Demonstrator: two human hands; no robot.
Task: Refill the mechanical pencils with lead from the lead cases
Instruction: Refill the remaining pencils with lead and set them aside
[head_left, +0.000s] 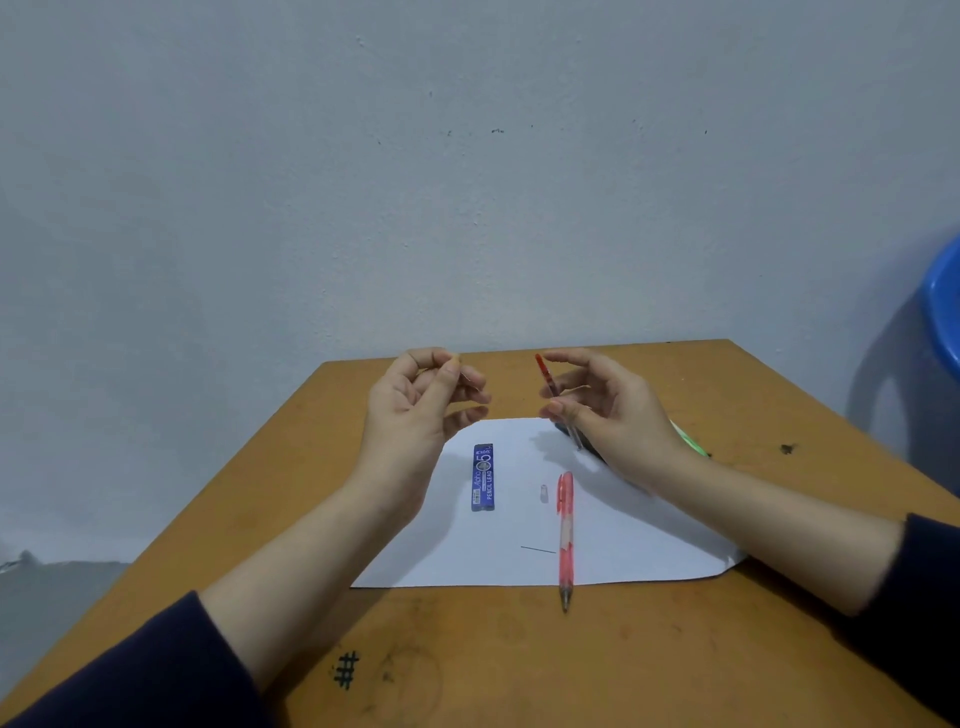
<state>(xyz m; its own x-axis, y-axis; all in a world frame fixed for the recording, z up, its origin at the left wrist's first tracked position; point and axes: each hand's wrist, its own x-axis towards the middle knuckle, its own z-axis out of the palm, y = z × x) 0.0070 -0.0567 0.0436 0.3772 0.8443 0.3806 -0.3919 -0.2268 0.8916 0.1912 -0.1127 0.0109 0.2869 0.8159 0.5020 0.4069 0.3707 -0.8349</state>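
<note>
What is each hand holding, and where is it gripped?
Right hand pinches the slim red mechanical pencil at mid-barrel; left hand pinches, contents too small to tell.

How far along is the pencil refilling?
Done: a small cap lies off on the paper, so a pencil looks opened. In hand: the right hand grips the red pencil; the left hand may pinch a lead, too thin to tell. Still to do: the loose lead, pink pencil and lead case lie on the paper.
</note>
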